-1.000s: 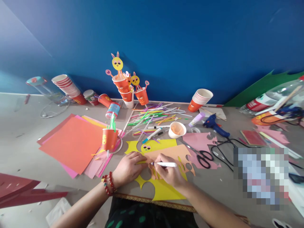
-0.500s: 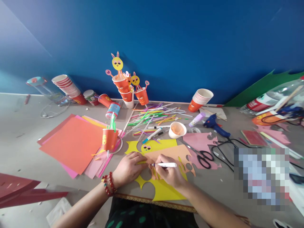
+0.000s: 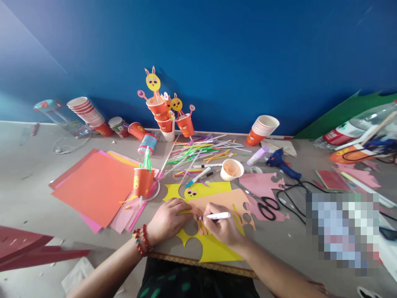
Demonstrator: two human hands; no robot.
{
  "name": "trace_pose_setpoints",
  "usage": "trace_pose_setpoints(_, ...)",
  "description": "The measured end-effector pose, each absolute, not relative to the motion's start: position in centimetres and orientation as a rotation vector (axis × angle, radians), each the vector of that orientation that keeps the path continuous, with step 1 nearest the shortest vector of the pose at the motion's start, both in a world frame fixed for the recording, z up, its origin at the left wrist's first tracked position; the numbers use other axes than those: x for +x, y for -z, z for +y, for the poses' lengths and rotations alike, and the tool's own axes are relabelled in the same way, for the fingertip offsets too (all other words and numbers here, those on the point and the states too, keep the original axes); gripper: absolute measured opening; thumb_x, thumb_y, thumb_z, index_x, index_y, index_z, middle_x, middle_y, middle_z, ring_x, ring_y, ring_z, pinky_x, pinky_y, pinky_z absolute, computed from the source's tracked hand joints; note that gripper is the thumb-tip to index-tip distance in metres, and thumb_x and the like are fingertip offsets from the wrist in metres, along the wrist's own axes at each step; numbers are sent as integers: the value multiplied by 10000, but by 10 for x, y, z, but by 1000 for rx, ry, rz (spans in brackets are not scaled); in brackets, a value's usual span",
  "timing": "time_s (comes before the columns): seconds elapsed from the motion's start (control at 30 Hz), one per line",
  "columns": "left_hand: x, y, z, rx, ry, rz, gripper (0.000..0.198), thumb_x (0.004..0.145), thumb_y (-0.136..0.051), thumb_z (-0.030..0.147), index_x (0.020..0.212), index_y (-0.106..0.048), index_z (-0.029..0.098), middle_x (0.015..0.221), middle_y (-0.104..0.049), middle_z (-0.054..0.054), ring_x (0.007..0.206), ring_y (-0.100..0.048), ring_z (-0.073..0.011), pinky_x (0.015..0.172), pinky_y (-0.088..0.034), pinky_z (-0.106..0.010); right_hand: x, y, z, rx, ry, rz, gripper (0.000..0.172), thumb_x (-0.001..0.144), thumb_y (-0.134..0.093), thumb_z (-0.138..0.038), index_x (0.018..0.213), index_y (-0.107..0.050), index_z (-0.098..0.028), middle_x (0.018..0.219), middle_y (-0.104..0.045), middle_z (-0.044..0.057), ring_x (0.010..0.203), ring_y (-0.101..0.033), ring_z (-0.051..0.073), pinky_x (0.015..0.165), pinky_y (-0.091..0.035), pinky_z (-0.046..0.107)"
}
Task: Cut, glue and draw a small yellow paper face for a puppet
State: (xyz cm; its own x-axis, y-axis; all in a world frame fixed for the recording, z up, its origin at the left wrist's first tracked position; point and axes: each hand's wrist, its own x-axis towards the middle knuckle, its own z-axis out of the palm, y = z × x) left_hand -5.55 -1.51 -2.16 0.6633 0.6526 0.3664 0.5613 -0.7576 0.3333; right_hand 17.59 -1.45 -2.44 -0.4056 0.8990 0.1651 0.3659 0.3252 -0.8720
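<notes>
My right hand [image 3: 221, 225] grips a white marker [image 3: 218, 216], its dark tip touching a small orange paper cutout [image 3: 197, 214]. Purple marking shows on that cutout near the tip. With its fingers together, my left hand [image 3: 172, 217] steadies the cutout at its left edge; its fingertips are partly hidden. Under both hands lie a peach paper sheet [image 3: 223, 199] and a yellow paper sheet [image 3: 220, 250], both with rounded cut-outs. Just beyond my left hand rests a yellow paper face [image 3: 190, 193] with drawn eyes.
Scissors [image 3: 267, 207] and a blue glue gun [image 3: 283, 163] lie to the right. Behind the paper are a white cup [image 3: 232, 169] and colourful sticks [image 3: 201, 151]. Orange paper [image 3: 93, 186] is stacked left, beside an orange cup [image 3: 143, 182]. Decorated cups [image 3: 159, 109] stand near the blue wall.
The marker's tip has shifted slightly toward me, and purple marking shows more clearly on the cutout. My left hand stays in place.
</notes>
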Motion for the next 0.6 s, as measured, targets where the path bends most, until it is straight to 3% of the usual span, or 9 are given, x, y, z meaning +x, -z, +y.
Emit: trace_pose_setpoints(0.6, -55, 22, -15, 2691, -710, 997, 292, 950, -458, 139, 1056, -721, 209, 1087, -722, -77, 968, -633, -229, 823, -532, -373, 174, 22, -13, -1118, -1014, -1894, 226, 914, -498, -194, 697, -449, -233, 589, -571, -38, 540, -541, 128, 540, -371, 221)
